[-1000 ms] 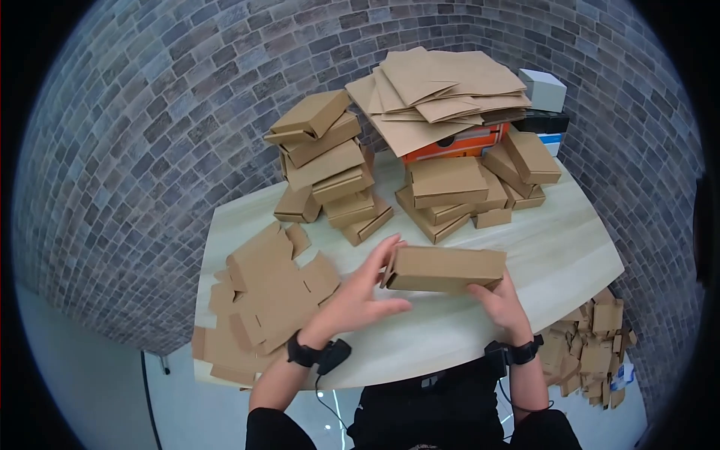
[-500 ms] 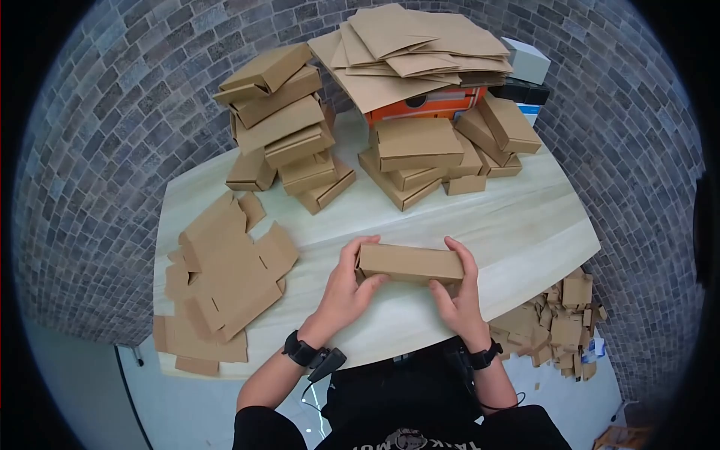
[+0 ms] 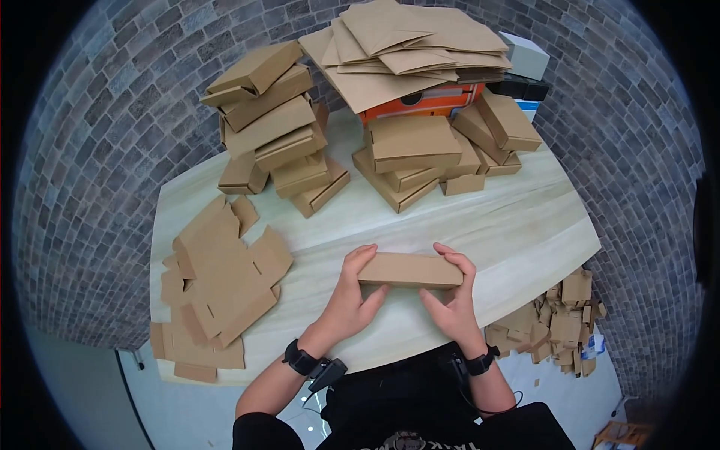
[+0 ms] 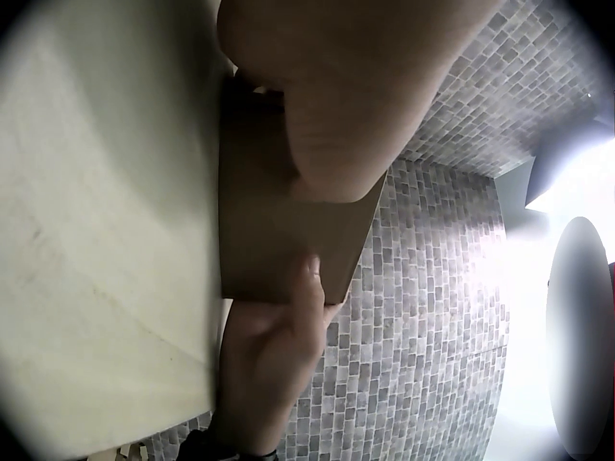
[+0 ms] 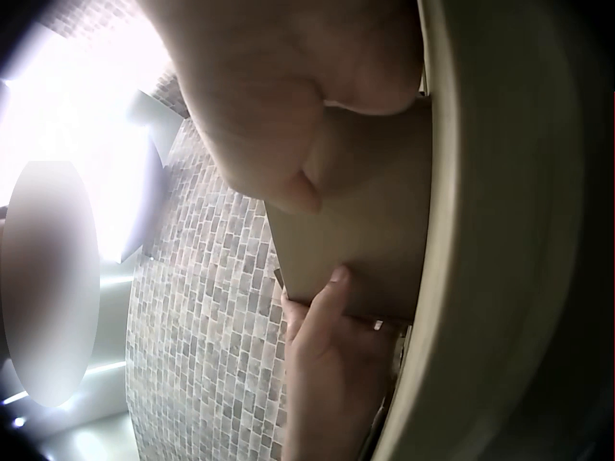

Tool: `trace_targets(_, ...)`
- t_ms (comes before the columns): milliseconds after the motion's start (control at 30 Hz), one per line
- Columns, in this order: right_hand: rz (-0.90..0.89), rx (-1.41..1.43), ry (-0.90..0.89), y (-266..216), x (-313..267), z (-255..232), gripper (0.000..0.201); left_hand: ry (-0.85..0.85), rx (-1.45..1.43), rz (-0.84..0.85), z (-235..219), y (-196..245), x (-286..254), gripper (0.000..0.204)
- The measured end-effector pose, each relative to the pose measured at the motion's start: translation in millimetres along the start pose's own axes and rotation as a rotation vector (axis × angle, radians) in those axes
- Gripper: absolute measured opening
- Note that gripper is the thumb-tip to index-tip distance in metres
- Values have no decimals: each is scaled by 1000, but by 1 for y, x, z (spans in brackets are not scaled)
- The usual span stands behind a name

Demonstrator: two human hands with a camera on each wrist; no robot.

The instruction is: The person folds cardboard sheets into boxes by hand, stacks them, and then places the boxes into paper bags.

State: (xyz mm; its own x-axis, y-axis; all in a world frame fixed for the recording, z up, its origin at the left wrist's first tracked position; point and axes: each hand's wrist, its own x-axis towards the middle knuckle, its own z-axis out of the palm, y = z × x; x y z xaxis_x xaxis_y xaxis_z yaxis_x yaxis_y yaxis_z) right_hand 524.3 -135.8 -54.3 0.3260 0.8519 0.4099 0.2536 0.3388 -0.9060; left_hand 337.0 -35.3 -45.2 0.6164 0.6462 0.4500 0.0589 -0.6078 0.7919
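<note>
Holding a slim brown mailer box [image 3: 411,270] by its 2 ends, crosswise over the front middle of the counter [image 3: 517,217]. Gripping the left end with the left hand [image 3: 352,292], thumb on the near face, fingers bent round to the far side; gripping the right end likewise with the right hand [image 3: 459,296]. Impossible to tell from the wrist views whether resting on the counter or held just above it. Apparently closed on top, with no raised flap showing there.

Likely to buckle at the ends under too hard a squeeze, being thin cardboard; likely to twist or slip under uneven pressure from the 2 hands. Liable to spring open at a badly tucked flap. Worth watching farther back: the leaning stack of boxes [image 3: 274,135], prone to topple if bumped, being piled askew. Easy to snag or bend with a sideways reach: the flattened box blanks [image 3: 232,277] lying overlapped at left.
</note>
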Motion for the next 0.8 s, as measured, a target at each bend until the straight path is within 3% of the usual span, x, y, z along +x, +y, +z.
trace_targets(233, 28, 36, -13, -2, 2, -7, 67, -113, 63, -97, -19, 6, 3, 80)
trace_targets(300, 164, 48, -69, -12, 5, -15, 64, -141, 91, -134, -22, 14, 6, 85)
trace_targets(367, 196, 72, -87, -29, 13, -24, 62, -111, -610, -535, -23, 30, 8, 89)
trace_targets(400, 243, 91, -119, -34, 16, -27, 59, -120, -602, -526, -20, 29, 8, 89)
trace_targets(467, 230, 99, -127, -37, 21, -26, 57, -184, -274, -368, -13, 24, 8, 91)
trace_targets(600, 147, 46, -133, -48, 44, -36, 52, -155, -265, -294, -16, 45, 32, 90)
trace_targets(667, 120, 70, -125, -49, 64, -52, 51, -155, -266, -168, -18, 49, 40, 92)
trace_targets(800, 207, 154, -3, -75, 128, -77, 48, -85, -248, -255, -42, 70, 43, 93)
